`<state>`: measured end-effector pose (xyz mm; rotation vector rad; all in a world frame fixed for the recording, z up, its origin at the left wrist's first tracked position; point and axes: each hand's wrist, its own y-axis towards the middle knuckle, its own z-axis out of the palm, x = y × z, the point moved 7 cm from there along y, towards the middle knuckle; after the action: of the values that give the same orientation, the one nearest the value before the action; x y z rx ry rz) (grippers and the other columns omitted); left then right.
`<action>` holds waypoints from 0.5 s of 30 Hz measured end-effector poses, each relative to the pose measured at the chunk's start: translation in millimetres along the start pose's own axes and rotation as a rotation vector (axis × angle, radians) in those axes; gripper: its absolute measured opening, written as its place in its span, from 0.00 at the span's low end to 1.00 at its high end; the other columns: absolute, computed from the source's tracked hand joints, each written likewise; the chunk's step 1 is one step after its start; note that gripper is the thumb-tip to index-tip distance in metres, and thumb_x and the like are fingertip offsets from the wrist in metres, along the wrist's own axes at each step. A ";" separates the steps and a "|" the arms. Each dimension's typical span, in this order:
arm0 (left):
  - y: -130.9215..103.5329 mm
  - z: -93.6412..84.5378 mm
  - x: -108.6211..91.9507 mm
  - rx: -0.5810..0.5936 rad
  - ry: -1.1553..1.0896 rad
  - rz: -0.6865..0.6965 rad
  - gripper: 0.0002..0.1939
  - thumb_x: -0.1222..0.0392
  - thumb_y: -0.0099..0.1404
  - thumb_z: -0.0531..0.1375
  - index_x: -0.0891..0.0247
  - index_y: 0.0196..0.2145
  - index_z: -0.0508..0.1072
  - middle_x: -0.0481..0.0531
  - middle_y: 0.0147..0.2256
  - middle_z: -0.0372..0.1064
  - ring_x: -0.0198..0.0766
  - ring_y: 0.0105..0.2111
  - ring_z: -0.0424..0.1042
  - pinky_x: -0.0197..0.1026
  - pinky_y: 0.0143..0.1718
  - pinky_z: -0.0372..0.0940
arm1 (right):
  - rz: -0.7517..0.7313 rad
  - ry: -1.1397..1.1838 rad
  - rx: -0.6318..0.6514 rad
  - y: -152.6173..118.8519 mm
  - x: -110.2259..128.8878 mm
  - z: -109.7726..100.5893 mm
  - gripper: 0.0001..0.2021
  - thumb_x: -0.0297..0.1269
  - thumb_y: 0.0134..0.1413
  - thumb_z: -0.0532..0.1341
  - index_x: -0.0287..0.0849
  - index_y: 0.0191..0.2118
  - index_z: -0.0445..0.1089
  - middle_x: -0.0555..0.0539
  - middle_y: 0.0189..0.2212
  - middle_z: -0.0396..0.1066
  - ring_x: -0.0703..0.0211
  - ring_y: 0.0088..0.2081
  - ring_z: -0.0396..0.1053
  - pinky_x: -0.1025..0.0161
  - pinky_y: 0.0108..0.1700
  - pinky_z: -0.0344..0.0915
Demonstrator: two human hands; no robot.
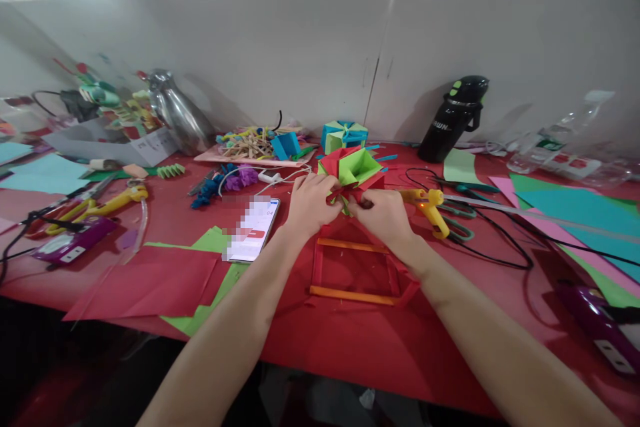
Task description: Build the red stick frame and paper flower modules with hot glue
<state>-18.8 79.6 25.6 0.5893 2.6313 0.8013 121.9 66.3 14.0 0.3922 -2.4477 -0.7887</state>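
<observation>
Between my two hands is a folded paper piece [361, 167] in red and lime green, with an open green pocket facing up. My left hand [314, 197] grips its left side, fingers curled around the red paper. On the lower right side, my right hand [383, 210] pinches it with thumb and bent fingers; the fingertips are partly hidden. Below my hands, a frame of red and orange sticks [353, 295] lies on the red tabletop. Behind the piece stands a blue and pale green folded paper shape [345, 137]. A yellow glue gun [434, 212] lies just right of my right hand.
A phone [253, 230] lies left of my left forearm, near red paper sheets [150, 280]. A black bottle [453, 120] and a steel jug [175, 110] stand by the white partition [280, 47]. Black cables [510, 260] cross the right side. Purple power strips [75, 240] sit at both sides.
</observation>
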 end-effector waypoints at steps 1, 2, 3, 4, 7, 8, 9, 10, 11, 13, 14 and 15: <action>0.2 0.3 0.5 0.008 -0.002 0.000 0.05 0.62 0.56 0.62 0.58 0.33 0.73 0.51 0.37 0.75 0.47 0.42 0.71 0.48 0.47 0.58 | 0.000 -0.002 0.000 -0.2 0.3 0.0 0.19 0.40 0.52 0.62 0.42 0.15 0.59 0.53 0.14 0.60 0.66 0.19 0.52 0.63 0.26 0.47; 0.4 0.7 1.0 0.015 -0.005 -0.002 0.05 0.63 0.56 0.62 0.58 0.33 0.73 0.51 0.37 0.75 0.47 0.42 0.72 0.48 0.47 0.58 | 0.000 -0.003 -0.001 -0.4 0.6 -0.1 0.19 0.40 0.52 0.61 0.42 0.15 0.59 0.52 0.14 0.60 0.66 0.19 0.52 0.63 0.27 0.47; 0.4 0.9 1.5 0.022 -0.009 -0.002 0.05 0.63 0.56 0.62 0.58 0.33 0.73 0.51 0.37 0.75 0.46 0.42 0.72 0.48 0.47 0.58 | 0.000 -0.005 -0.002 -0.6 0.9 -0.1 0.19 0.39 0.52 0.61 0.42 0.15 0.59 0.52 0.14 0.60 0.66 0.19 0.52 0.63 0.27 0.47; 0.5 1.0 1.8 0.027 -0.015 0.000 0.05 0.63 0.56 0.62 0.58 0.33 0.73 0.51 0.37 0.75 0.46 0.42 0.72 0.48 0.47 0.58 | 0.002 -0.007 -0.003 -0.9 1.0 -0.1 0.19 0.39 0.52 0.62 0.42 0.15 0.59 0.52 0.15 0.61 0.66 0.19 0.52 0.63 0.27 0.47; 0.3 0.4 2.1 0.029 -0.025 0.005 0.05 0.63 0.56 0.61 0.58 0.33 0.73 0.50 0.37 0.75 0.45 0.42 0.72 0.47 0.47 0.58 | 0.018 -0.011 0.000 -1.3 0.5 0.9 0.18 0.39 0.51 0.62 0.42 0.15 0.60 0.52 0.15 0.62 0.65 0.20 0.54 0.63 0.27 0.48; 0.2 0.2 2.3 0.032 -0.027 0.004 0.05 0.63 0.56 0.61 0.58 0.33 0.73 0.50 0.37 0.75 0.45 0.42 0.72 0.47 0.47 0.58 | 0.024 -0.012 0.002 -1.4 0.3 1.6 0.18 0.39 0.51 0.62 0.42 0.16 0.60 0.52 0.15 0.62 0.65 0.20 0.54 0.63 0.27 0.48; 0.2 0.2 2.5 0.040 -0.027 0.002 0.06 0.63 0.56 0.61 0.58 0.34 0.73 0.50 0.37 0.75 0.45 0.42 0.72 0.47 0.47 0.58 | 0.029 -0.013 0.003 -1.4 0.3 2.4 0.18 0.39 0.51 0.62 0.42 0.16 0.60 0.52 0.15 0.62 0.65 0.20 0.54 0.63 0.27 0.48; 0.2 0.2 3.0 0.048 -0.025 -0.003 0.06 0.63 0.57 0.61 0.58 0.35 0.73 0.50 0.38 0.75 0.46 0.43 0.72 0.47 0.47 0.58 | 0.030 -0.015 0.004 -1.5 0.7 3.0 0.18 0.40 0.52 0.62 0.42 0.15 0.60 0.52 0.15 0.62 0.65 0.20 0.54 0.63 0.27 0.48; 0.2 0.0 3.5 0.056 -0.021 -0.007 0.06 0.63 0.57 0.61 0.57 0.35 0.74 0.50 0.39 0.75 0.46 0.43 0.71 0.47 0.47 0.58 | 0.028 -0.018 0.005 -1.7 1.5 3.3 0.19 0.40 0.52 0.62 0.42 0.15 0.60 0.52 0.15 0.62 0.65 0.20 0.54 0.63 0.27 0.48; 0.1 -1.8 5.6 0.063 -0.009 -0.019 0.07 0.62 0.58 0.61 0.57 0.36 0.74 0.51 0.41 0.75 0.46 0.45 0.70 0.47 0.47 0.58 | 0.016 -0.017 0.027 -2.2 4.4 2.9 0.21 0.43 0.55 0.61 0.42 0.15 0.60 0.51 0.15 0.62 0.65 0.20 0.53 0.63 0.27 0.47; 0.1 -3.4 7.1 0.060 -0.002 -0.024 0.07 0.62 0.58 0.61 0.56 0.37 0.74 0.51 0.42 0.74 0.47 0.46 0.70 0.47 0.47 0.58 | 0.005 -0.011 0.057 -2.6 6.5 2.2 0.22 0.45 0.56 0.61 0.42 0.15 0.61 0.51 0.15 0.62 0.65 0.19 0.53 0.62 0.27 0.47; 0.0 -5.3 8.9 0.057 0.004 -0.027 0.07 0.61 0.58 0.62 0.56 0.37 0.74 0.51 0.43 0.74 0.47 0.46 0.70 0.47 0.47 0.58 | -0.012 0.003 0.101 -3.2 9.0 0.9 0.23 0.47 0.57 0.61 0.42 0.15 0.61 0.52 0.15 0.62 0.65 0.19 0.53 0.62 0.27 0.47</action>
<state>-28.6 81.5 28.1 0.5665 2.6674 0.7224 114.4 60.4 15.0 0.4459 -2.4908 -0.6710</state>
